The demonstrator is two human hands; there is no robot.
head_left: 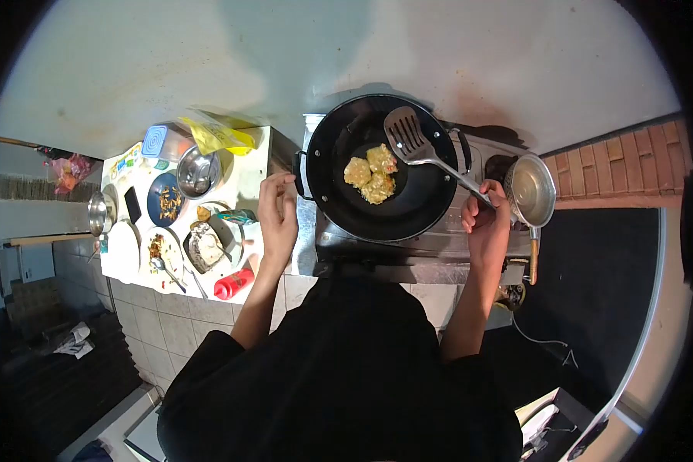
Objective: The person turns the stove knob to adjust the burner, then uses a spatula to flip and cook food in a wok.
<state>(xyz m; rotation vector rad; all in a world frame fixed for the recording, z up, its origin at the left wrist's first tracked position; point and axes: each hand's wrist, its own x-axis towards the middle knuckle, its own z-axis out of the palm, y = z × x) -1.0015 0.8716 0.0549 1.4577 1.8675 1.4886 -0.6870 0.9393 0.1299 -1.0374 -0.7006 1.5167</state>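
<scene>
My right hand (487,215) grips the handle of a metal slotted spatula (410,137). Its slotted head is raised over the right side of a black two-handled wok (339,212) on the stove. Inside the wok, three yellowish fried patties (379,187) lie close together, left of the spatula head. My left hand (278,215) is beside the wok's left handle (300,175), fingers loosely bent and holding nothing. Whether a fingertip touches that handle I cannot tell.
Right of the stove is a metal saucepan (533,192) with a wooden handle. On the white table (248,189) at left are a steel bowl (198,171), a blue plate (155,202) of food, a red bottle (233,284) and a yellow bag (222,138). A wall rises behind the wok.
</scene>
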